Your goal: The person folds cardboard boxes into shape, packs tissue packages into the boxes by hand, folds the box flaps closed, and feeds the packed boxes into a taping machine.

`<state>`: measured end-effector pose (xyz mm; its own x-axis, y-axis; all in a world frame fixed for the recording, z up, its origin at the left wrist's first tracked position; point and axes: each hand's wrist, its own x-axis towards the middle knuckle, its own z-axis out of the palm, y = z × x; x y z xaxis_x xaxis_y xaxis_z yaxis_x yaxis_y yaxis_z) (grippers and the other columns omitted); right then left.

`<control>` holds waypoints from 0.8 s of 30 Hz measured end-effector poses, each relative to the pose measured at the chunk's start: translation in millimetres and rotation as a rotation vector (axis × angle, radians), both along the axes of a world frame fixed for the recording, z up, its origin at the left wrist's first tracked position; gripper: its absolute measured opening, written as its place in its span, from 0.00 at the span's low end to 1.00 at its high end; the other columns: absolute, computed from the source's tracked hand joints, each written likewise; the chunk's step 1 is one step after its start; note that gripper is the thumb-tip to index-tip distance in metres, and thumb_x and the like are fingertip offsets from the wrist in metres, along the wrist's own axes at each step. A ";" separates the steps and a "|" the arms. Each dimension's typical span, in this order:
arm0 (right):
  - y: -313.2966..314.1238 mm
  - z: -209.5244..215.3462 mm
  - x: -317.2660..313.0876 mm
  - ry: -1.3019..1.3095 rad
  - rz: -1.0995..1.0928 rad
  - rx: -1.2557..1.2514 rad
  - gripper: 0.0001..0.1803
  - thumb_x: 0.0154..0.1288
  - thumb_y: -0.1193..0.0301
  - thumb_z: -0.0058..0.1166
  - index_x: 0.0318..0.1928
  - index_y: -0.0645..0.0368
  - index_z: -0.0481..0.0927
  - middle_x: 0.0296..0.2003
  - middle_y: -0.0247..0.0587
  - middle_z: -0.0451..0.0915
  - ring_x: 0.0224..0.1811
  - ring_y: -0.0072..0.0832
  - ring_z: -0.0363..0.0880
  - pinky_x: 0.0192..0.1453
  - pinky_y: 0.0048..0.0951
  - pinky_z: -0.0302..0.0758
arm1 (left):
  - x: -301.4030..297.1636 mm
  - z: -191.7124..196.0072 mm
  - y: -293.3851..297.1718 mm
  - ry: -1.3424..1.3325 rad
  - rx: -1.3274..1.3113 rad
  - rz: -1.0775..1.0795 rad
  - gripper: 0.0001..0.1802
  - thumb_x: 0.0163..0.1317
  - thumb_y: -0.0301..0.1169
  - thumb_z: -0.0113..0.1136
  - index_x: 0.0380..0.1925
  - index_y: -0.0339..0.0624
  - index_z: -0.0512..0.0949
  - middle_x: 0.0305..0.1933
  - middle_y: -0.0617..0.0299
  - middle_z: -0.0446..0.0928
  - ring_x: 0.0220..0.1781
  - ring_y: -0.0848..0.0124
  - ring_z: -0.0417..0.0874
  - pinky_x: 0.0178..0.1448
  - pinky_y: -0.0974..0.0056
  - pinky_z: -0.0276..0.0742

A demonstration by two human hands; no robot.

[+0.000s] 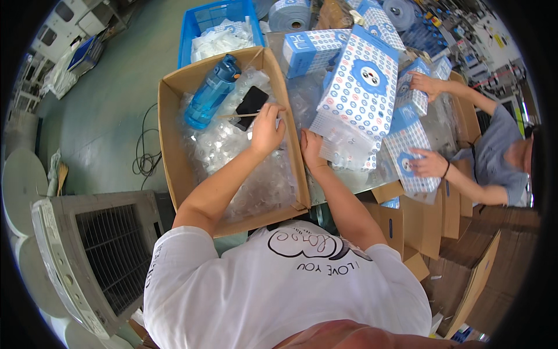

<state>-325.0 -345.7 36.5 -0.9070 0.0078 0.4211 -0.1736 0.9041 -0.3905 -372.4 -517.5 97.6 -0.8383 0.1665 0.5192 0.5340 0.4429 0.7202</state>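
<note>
My left hand [267,131] is over the open cardboard carton [168,151], its fingers closed round a thin tan stick [235,115] that points left across a black phone [251,107]. The phone and a blue water bottle [208,98] lie on many small clear plastic pieces [244,168] in the carton. Just outside the carton's right wall is my right hand [313,150], fingers curled beside the clear lower end of a blue-and-white patterned bag [363,78]. What those fingertips grip is hidden.
At right, a co-worker's hands [429,164] touch more patterned bags [410,148]. A blue crate [185,38] with white packets stands beyond the carton. A blue-white box [308,52] and film roll [289,16] lie on the table. An air cooler [99,250] stands at left, near a cable [144,157].
</note>
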 end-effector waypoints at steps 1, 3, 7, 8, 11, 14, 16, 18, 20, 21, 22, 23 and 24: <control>0.0 3.0 9.1 0.003 -0.027 -0.001 0.10 0.65 0.73 0.49 0.43 0.64 0.78 0.39 0.54 0.80 0.42 0.51 0.78 0.48 0.48 0.73 | -4.2 2.9 6.6 0.003 -0.001 -0.027 0.16 0.48 0.20 0.56 0.41 0.37 0.73 0.44 0.50 0.73 0.46 0.51 0.76 0.51 0.54 0.71; -9.6 37.0 34.3 0.008 -0.158 -0.466 0.08 0.66 0.71 0.53 0.37 0.62 0.81 0.20 0.42 0.76 0.22 0.27 0.76 0.31 0.33 0.74 | -13.0 1.2 12.6 -0.014 -0.239 -0.140 0.16 0.50 0.22 0.57 0.41 0.37 0.74 0.42 0.51 0.74 0.48 0.52 0.75 0.52 0.55 0.71; 12.0 71.3 88.6 -0.348 -0.135 -1.266 0.08 0.70 0.70 0.51 0.41 0.61 0.80 0.18 0.29 0.72 0.17 0.18 0.69 0.25 0.21 0.71 | -37.8 -2.9 47.9 0.156 -0.975 -0.225 0.26 0.48 0.37 0.65 0.47 0.38 0.76 0.48 0.51 0.76 0.56 0.53 0.73 0.63 0.52 0.66; 20.5 79.6 98.6 -0.456 -0.129 -1.466 0.10 0.71 0.67 0.51 0.43 0.59 0.80 0.17 0.24 0.68 0.16 0.16 0.67 0.21 0.18 0.67 | -45.6 -8.6 58.4 0.065 -1.038 -0.276 0.27 0.47 0.42 0.65 0.46 0.41 0.76 0.51 0.44 0.76 0.61 0.50 0.71 0.68 0.50 0.63; 42.8 101.2 125.3 -0.550 -0.238 -1.482 0.10 0.71 0.65 0.50 0.43 0.59 0.79 0.16 0.25 0.66 0.16 0.15 0.68 0.19 0.17 0.63 | -61.5 -30.4 85.8 0.078 -1.051 -0.316 0.25 0.49 0.42 0.62 0.47 0.41 0.76 0.51 0.45 0.77 0.60 0.51 0.72 0.66 0.51 0.64; 65.5 111.2 158.8 -0.507 -0.284 -1.474 0.10 0.71 0.65 0.50 0.42 0.58 0.79 0.16 0.27 0.69 0.14 0.15 0.67 0.16 0.17 0.59 | -63.7 -45.0 102.6 0.074 -1.053 -0.302 0.23 0.53 0.42 0.58 0.47 0.41 0.76 0.50 0.46 0.77 0.58 0.52 0.74 0.63 0.52 0.66; 83.1 113.9 179.5 -0.459 -0.277 -1.497 0.10 0.71 0.65 0.50 0.42 0.58 0.79 0.16 0.28 0.71 0.13 0.16 0.66 0.14 0.17 0.57 | -64.6 -47.6 99.3 0.074 -1.016 -0.292 0.22 0.55 0.42 0.55 0.47 0.42 0.76 0.50 0.47 0.78 0.57 0.53 0.75 0.61 0.52 0.67; 102.9 116.4 198.4 -0.403 -0.328 -1.548 0.10 0.71 0.65 0.49 0.41 0.58 0.79 0.16 0.29 0.72 0.12 0.16 0.65 0.12 0.17 0.53 | -67.4 -42.7 91.9 0.069 -0.980 -0.298 0.21 0.57 0.41 0.53 0.48 0.42 0.76 0.50 0.48 0.78 0.56 0.54 0.76 0.60 0.53 0.69; 123.3 121.0 212.6 -0.381 -0.315 -1.540 0.10 0.72 0.65 0.49 0.41 0.57 0.79 0.16 0.30 0.72 0.12 0.16 0.65 0.12 0.17 0.52 | -68.9 -32.5 82.3 0.069 -0.954 -0.282 0.20 0.60 0.41 0.50 0.48 0.42 0.76 0.49 0.49 0.79 0.55 0.54 0.77 0.58 0.54 0.70; 133.0 124.6 219.9 -0.366 -0.314 -1.519 0.10 0.72 0.65 0.49 0.41 0.57 0.79 0.16 0.30 0.72 0.11 0.16 0.65 0.11 0.16 0.51 | -67.7 -26.3 77.7 0.070 -0.945 -0.265 0.20 0.61 0.41 0.48 0.48 0.42 0.76 0.49 0.49 0.79 0.54 0.55 0.78 0.57 0.54 0.71; 141.9 130.6 226.6 -0.378 -0.300 -1.516 0.10 0.72 0.65 0.48 0.42 0.57 0.79 0.16 0.30 0.73 0.12 0.15 0.65 0.12 0.16 0.52 | -63.0 -20.7 70.5 0.066 -0.937 -0.241 0.20 0.62 0.41 0.47 0.48 0.42 0.76 0.49 0.50 0.79 0.54 0.55 0.78 0.56 0.54 0.71; 150.2 139.0 233.0 -0.373 -0.282 -1.529 0.10 0.72 0.65 0.48 0.42 0.57 0.79 0.16 0.30 0.73 0.12 0.15 0.65 0.12 0.16 0.52 | -57.3 -11.3 64.3 0.068 -0.940 -0.206 0.20 0.63 0.41 0.46 0.48 0.43 0.76 0.49 0.50 0.79 0.53 0.55 0.79 0.55 0.55 0.72; 160.2 146.1 239.6 -0.358 -0.246 -1.541 0.10 0.71 0.65 0.49 0.42 0.58 0.79 0.16 0.30 0.72 0.12 0.15 0.65 0.13 0.16 0.54 | -48.6 0.3 61.6 0.070 -0.946 -0.175 0.20 0.64 0.41 0.44 0.48 0.43 0.76 0.48 0.50 0.80 0.52 0.56 0.79 0.54 0.55 0.73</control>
